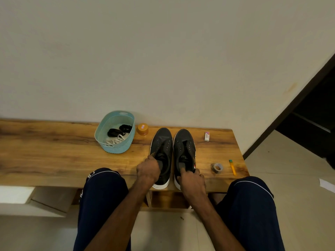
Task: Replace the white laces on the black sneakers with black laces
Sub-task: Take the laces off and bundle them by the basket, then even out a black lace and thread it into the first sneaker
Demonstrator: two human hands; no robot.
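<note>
the left sneaker (163, 142) and right sneaker (184, 144) are set side by side on the wooden bench (54, 151), toes to the wall, eyelets bare. the left one's collar is gripped by the left hand (147, 170), the right one's by the right hand (192, 182). black laces (116, 132) and white laces (116, 140) are piled in the teal basket (117, 150) nearby.

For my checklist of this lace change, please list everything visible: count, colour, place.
table: one, brown wood, by wall
basket: one, teal, table left
black laces: two bundles, in basket
white laces: one bundle, in basket
jar: one, orange, right of basket
sneakers: two, black, unlaced, table centre
small box: one, white, right of sneakers
tape roll: one, grey, table right
pen-like item: one, orange, beside tape
left hand: fingers grip one sneaker's collar
right hand: fingers grip the other's heel
</note>
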